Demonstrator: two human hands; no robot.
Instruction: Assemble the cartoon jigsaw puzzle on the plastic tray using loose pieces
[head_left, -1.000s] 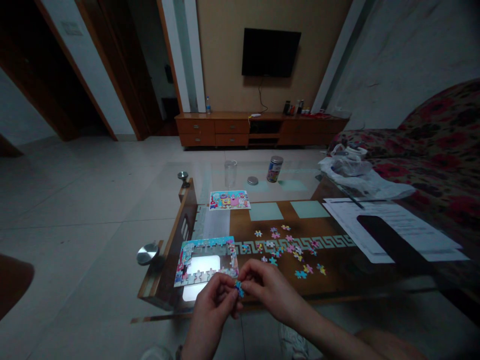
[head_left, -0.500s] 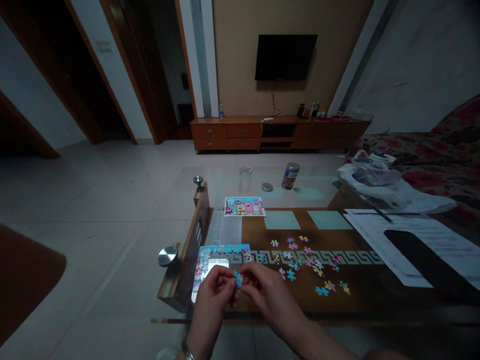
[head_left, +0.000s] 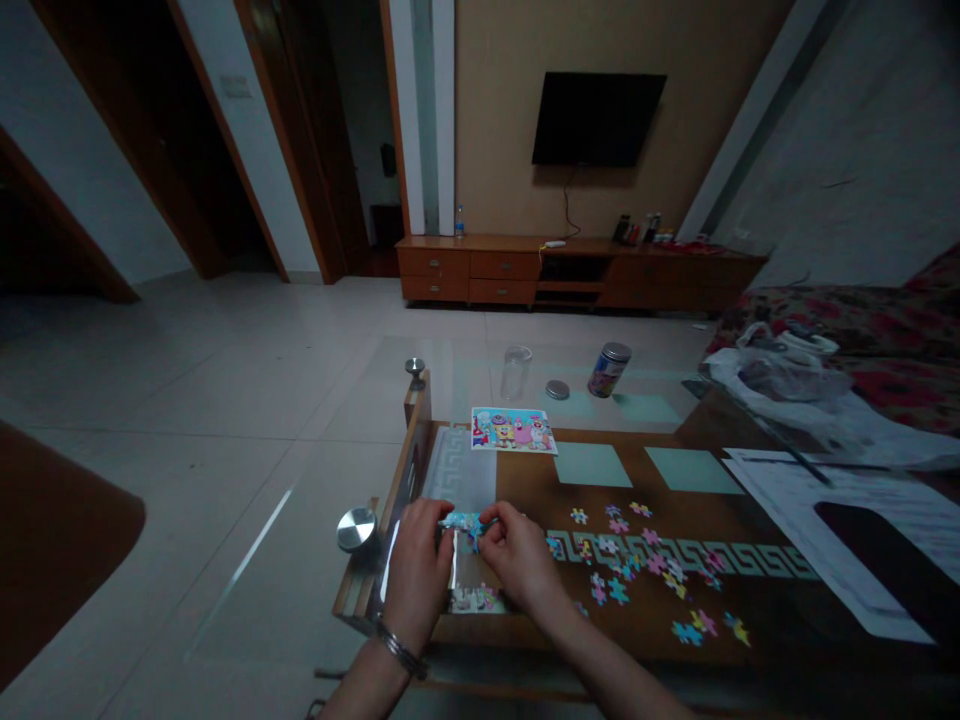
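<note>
A partly joined blue jigsaw puzzle (head_left: 459, 521) is held up between my hands over the glass table. My left hand (head_left: 421, 560) is closed on its left side, a metal bracelet at the wrist. My right hand (head_left: 521, 560) pinches at its right end, where a small blue puzzle piece shows; the fingers partly hide it. Below the hands a pale patterned strip (head_left: 474, 599) shows in the glass; I cannot tell whether it is pieces or a reflection. Loose puzzle pieces (head_left: 652, 565) lie scattered to the right. The colourful reference picture (head_left: 514, 430) lies beyond my hands.
Farther back stand a clear jar (head_left: 515, 373), a metal lid (head_left: 557, 389) and a printed tin (head_left: 609, 369). On the right are papers (head_left: 817, 520), a dark phone-shaped object (head_left: 885, 575) and a plastic bag (head_left: 802, 385). A round metal table fitting (head_left: 356, 530) sits left of my hands.
Both hands have moved from a small piece held above the table to the joined puzzle, which is now raised off the glass. The view has shifted slightly left.
</note>
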